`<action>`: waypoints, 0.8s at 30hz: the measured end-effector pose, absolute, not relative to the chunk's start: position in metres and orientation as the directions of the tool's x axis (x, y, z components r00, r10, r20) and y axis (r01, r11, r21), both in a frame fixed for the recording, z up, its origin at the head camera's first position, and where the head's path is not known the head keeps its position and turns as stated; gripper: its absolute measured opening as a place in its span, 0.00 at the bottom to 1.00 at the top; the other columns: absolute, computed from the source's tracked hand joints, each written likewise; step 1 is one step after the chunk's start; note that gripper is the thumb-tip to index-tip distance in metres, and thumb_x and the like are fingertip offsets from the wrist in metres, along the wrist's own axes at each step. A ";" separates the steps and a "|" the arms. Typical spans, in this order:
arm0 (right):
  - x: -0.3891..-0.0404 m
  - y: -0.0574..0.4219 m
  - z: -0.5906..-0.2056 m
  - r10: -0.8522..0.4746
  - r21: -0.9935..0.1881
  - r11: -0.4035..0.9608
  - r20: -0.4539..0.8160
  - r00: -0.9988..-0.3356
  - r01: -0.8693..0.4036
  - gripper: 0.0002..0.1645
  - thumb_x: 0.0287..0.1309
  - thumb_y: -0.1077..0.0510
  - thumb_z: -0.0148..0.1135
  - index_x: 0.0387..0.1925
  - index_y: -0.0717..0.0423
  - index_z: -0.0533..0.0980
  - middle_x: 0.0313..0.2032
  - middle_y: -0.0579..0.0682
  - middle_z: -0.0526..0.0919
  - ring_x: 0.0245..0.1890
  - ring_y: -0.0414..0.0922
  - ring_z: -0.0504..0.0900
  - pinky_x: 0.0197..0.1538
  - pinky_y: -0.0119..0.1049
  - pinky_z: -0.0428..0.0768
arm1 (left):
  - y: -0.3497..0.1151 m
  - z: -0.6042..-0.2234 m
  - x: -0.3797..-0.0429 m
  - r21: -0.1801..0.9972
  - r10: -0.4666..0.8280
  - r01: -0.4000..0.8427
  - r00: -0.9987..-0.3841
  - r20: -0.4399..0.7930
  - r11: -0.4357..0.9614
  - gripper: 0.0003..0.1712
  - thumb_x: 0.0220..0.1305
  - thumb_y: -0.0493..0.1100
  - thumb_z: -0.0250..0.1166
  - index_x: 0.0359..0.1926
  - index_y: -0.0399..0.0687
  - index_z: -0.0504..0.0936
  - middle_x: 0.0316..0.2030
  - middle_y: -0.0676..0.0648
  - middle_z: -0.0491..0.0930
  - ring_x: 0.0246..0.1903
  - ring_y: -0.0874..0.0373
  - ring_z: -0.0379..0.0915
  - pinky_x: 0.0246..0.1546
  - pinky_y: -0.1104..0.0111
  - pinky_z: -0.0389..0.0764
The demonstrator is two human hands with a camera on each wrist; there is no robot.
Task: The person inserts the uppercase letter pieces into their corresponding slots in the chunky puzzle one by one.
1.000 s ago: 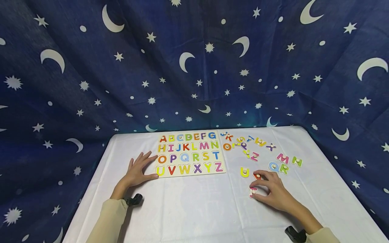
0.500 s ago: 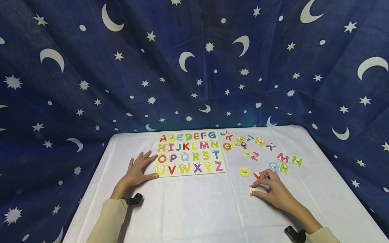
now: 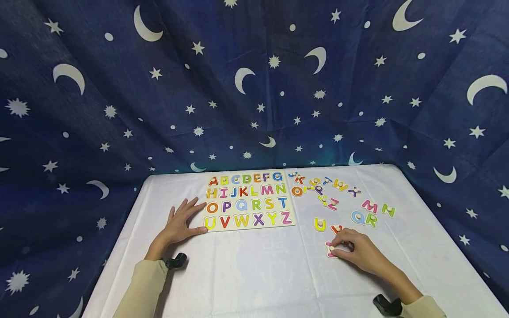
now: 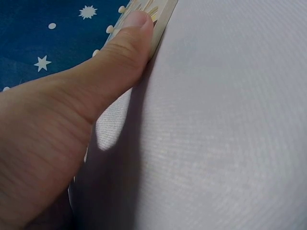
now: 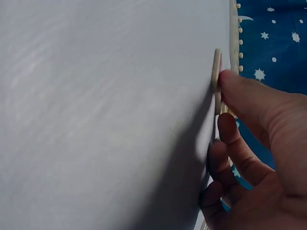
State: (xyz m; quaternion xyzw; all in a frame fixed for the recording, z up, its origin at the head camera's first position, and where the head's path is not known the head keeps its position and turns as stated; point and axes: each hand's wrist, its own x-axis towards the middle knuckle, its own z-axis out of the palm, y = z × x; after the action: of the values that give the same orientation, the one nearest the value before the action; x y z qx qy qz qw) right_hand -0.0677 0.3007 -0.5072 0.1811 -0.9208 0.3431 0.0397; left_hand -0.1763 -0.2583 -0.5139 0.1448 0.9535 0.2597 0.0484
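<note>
My left hand (image 3: 179,226) lies with spread fingers at the left edge of the wooden alphabet puzzle board (image 3: 290,204). Its thumb (image 4: 127,45) rests on the board's near corner. Right of the board, my right hand (image 3: 359,251) pinches the small knob of a pink letter I puzzle piece (image 3: 329,254) between thumb and fingers. In the right wrist view the piece (image 5: 216,76) shows edge-on beside the thumb, low by the tablecloth. A red letter V piece (image 3: 336,228) lies just beyond these fingers, partly covered, with a yellow U piece (image 3: 320,225) to its left.
Blue Q (image 3: 358,217), green R (image 3: 371,220), pink M (image 3: 369,206) and green N (image 3: 388,210) pieces lie beyond the right hand. Several more letters, including an orange O (image 3: 297,191), are scattered near the board's right edge. A starry curtain (image 3: 254,106) hangs behind the white-covered table (image 3: 246,274).
My right fingers have drawn together onto the I piece's knob, and the piece has shifted slightly away from me. My left hand and the board have stayed put.
</note>
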 end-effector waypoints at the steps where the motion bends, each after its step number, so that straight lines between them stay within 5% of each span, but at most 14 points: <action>1: -0.068 0.300 -0.506 -0.311 -0.624 0.693 0.195 -0.930 -0.362 0.16 0.50 0.62 0.80 0.34 0.37 0.84 0.32 0.33 0.80 0.30 0.36 0.73 0.31 0.26 0.72 | -0.258 -0.514 -0.176 0.509 0.302 0.252 -0.953 -0.016 0.823 0.54 0.49 0.65 0.79 0.75 0.57 0.70 0.79 0.38 0.54 0.79 0.33 0.36 0.73 0.32 0.28; 12: -0.099 0.277 -0.475 -0.298 -0.678 0.629 0.242 -0.923 -0.380 0.13 0.54 0.61 0.79 0.40 0.41 0.88 0.39 0.41 0.80 0.29 0.47 0.75 0.29 0.30 0.74 | -0.259 -0.513 -0.174 0.507 0.301 0.257 -0.953 -0.006 0.823 0.54 0.50 0.66 0.78 0.75 0.55 0.70 0.78 0.37 0.55 0.78 0.32 0.37 0.72 0.31 0.29; 24: -0.154 0.219 -0.447 -0.244 -0.758 0.536 0.281 -0.928 -0.371 0.13 0.58 0.59 0.77 0.45 0.45 0.88 0.49 0.46 0.82 0.43 0.49 0.77 0.38 0.35 0.83 | -0.259 -0.512 -0.174 0.515 0.316 0.276 -0.949 0.010 0.812 0.53 0.50 0.67 0.78 0.74 0.56 0.71 0.78 0.38 0.56 0.78 0.32 0.38 0.72 0.31 0.29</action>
State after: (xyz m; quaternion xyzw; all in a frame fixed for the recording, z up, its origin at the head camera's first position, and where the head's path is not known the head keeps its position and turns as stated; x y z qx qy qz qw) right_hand -0.1539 0.2192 -0.4473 0.1760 -0.8735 0.4484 0.0706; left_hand -0.1741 -0.2593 -0.5124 0.1554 0.9511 0.2643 0.0380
